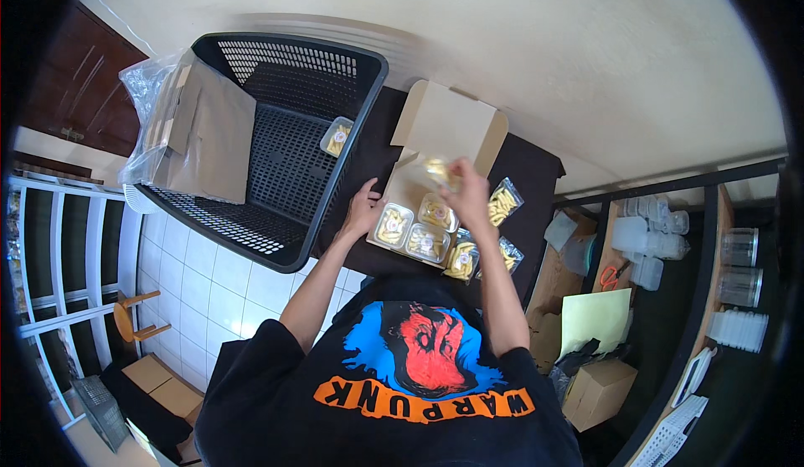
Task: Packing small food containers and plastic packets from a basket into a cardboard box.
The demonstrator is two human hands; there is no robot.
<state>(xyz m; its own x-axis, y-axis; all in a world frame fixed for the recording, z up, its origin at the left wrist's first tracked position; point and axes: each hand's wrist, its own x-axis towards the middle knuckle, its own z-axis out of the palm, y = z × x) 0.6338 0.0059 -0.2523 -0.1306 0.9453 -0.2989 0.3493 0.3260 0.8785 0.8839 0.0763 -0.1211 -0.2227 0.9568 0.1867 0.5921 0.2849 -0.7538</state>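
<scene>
An open cardboard box [402, 181] with its lid folded back stands on a dark cloth-covered table. Several clear plastic tubs of pale yellow sticks lie in it, among them a lidded tub [394, 225] at the left, a tub [428, 243] near the front edge and a tub [438, 212] behind that. My left hand [365, 208] rests against the box's left side, thumb and fingers apart. My right hand [466, 194] is over the box, holding a blurred pack [436, 169] of similar yellow contents. Whether it is a tub or a bag cannot be told. Bags of yellow sticks [461, 261] lie right of the box.
A large black plastic crate [375, 93] stands at the left, holding flattened cardboard boxes [217, 131] in plastic wrap and one small tub [337, 136]. A wall rises behind the table [534, 159]. At the right are shelves with plastic containers [647, 234] and orange-handled scissors [609, 277].
</scene>
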